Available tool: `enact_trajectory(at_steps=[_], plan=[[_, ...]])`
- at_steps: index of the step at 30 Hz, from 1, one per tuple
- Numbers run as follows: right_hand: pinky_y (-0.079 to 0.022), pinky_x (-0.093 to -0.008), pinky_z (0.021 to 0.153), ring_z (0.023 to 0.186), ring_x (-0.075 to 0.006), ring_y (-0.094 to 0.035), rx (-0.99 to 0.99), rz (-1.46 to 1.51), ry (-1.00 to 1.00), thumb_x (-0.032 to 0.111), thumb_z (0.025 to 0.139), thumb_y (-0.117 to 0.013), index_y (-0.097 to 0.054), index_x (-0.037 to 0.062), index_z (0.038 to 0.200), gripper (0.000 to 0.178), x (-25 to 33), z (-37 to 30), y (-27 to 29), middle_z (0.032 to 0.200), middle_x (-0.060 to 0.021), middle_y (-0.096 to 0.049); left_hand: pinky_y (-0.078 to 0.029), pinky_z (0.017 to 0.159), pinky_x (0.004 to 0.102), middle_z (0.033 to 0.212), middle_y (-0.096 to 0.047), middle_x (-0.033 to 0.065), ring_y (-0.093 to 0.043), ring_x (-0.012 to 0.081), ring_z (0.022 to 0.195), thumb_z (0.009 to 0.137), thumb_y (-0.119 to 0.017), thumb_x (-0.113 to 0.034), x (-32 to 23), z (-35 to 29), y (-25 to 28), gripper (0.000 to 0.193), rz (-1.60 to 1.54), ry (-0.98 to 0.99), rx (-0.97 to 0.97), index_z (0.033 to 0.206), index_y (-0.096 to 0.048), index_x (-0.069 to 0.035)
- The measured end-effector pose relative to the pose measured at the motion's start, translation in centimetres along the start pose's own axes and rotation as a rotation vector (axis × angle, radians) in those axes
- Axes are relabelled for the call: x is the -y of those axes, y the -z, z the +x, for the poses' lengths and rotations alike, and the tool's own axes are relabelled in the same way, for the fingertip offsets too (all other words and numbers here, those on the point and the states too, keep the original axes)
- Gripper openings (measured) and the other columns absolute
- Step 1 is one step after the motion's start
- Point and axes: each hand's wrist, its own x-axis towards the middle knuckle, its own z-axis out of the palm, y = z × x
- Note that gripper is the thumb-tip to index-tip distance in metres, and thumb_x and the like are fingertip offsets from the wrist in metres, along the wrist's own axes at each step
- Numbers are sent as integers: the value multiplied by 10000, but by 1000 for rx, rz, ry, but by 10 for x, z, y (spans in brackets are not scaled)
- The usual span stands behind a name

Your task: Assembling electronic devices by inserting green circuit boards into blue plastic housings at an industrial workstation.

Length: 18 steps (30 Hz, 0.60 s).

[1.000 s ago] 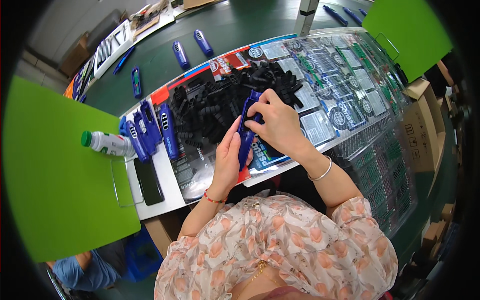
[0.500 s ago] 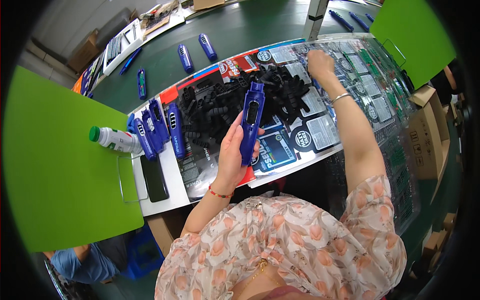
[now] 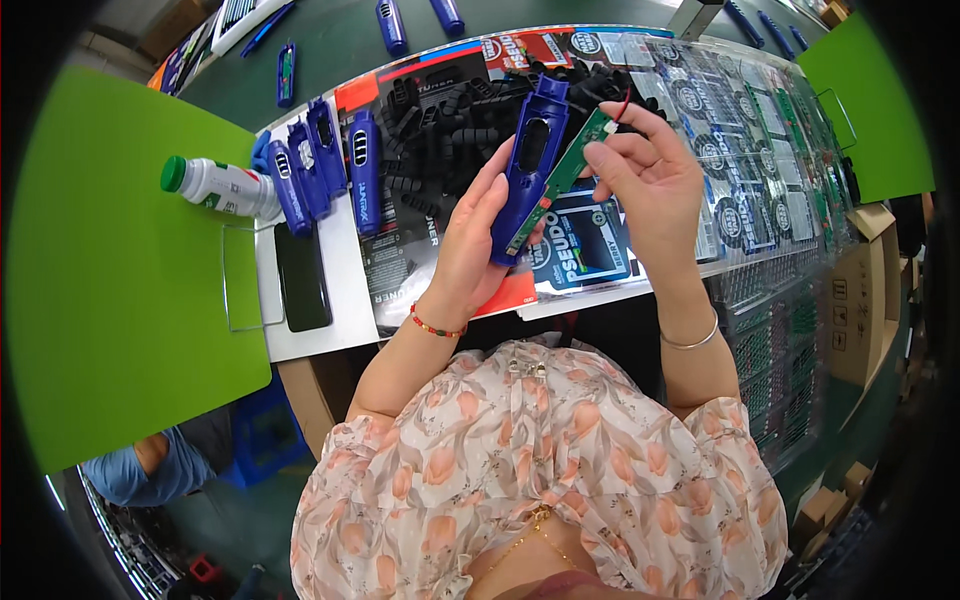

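A blue plastic housing half [image 3: 514, 190] with an oval window rests in my left hand [image 3: 474, 225], its fingers closed round it. My right hand [image 3: 655, 180] pinches a narrow green circuit board [image 3: 572, 165] by its upper part, where a short red wire [image 3: 626, 104] sticks out. The board slants across the housing, its lower end against the housing's lower part and its upper end off to the right. Behind both hands lies a heap of black rubbery pieces [image 3: 465, 120].
Several blue housings [image 3: 362, 175] lie to the left, beside a white bottle with a green cap [image 3: 225, 187] and a dark phone [image 3: 303, 280]. Clear trays of circuit boards [image 3: 780, 190] stand at the right. Green panels [image 3: 130, 270] flank the table; a co-worker's sleeve [image 3: 150, 470] shows lower left.
My right hand has come back from the trays at the far right, bringing the circuit board to the housing in my left hand. The whole view has shifted slightly.
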Motion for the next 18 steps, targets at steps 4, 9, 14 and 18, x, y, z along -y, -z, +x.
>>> enact_trajectory(at_steps=[4,9,14,18], plan=[[-482,-172,565,762,-70,-657,26,-32,-47,25,870,-696,-591,-7,1220,366,-13,-4,-8,872,-65,-701,-513,695,277,1103,-618,144,-598,155,811,1043,-413,-240,0,-2,7,495,1,-20,62,1512,-313,-115],[-466,-166,545,744,-64,-654,67,4,-46,28,874,-692,-595,-9,1206,347,-20,-3,-12,871,-67,-705,-502,683,261,1084,-632,137,-588,143,777,1040,-431,-222,-1,-4,7,470,28,-28,64,1492,-361,-114],[-426,-158,486,665,-50,-630,94,-1,-120,34,872,-697,-600,-17,1190,337,-16,0,-12,834,-66,-709,-496,678,252,1083,-638,143,-589,137,777,1042,-430,-225,0,-4,11,469,22,-35,81,1492,-361,-115],[-399,-150,453,637,-50,-627,78,-4,-183,54,869,-706,-608,-23,1180,334,-21,4,-10,815,-74,-713,-510,674,266,1098,-631,169,-601,153,779,1038,-432,-245,2,-3,13,500,49,-38,68,1505,-328,-103]])
